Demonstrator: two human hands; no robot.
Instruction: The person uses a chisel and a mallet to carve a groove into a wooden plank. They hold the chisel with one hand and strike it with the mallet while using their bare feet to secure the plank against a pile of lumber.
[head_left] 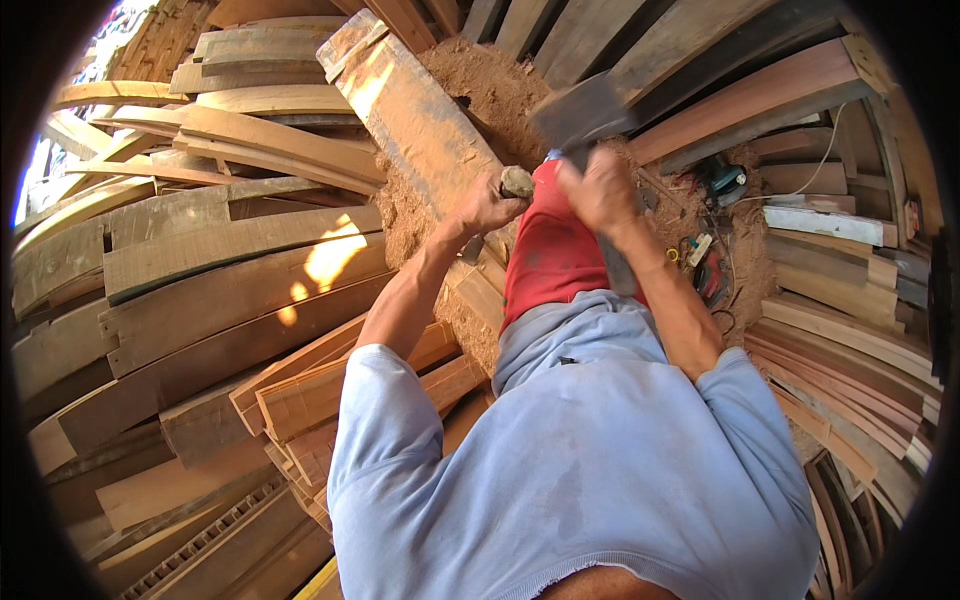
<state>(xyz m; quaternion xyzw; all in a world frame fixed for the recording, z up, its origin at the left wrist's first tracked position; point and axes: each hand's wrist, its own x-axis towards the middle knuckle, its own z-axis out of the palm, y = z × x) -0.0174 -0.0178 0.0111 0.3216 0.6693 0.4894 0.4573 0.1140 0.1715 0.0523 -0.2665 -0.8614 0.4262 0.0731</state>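
My left hand (485, 205) is closed on a pale, knob-ended handle (516, 181) over a long, dusty plank (400, 105); a dark metal piece (468, 250) shows below that hand. My right hand (600, 190) is closed on a tool with a broad, dark, motion-blurred head (580, 110), raised just right of the handle. Under my hands are my red-clad leg (545, 250) and the board's lower part.
Stacked boards (240, 260) fill the left, and more planks (750, 90) line the upper right and right. Sawdust (465, 75) surrounds the plank. A teal power tool (725, 185), cords and small tools (700, 250) lie at my right.
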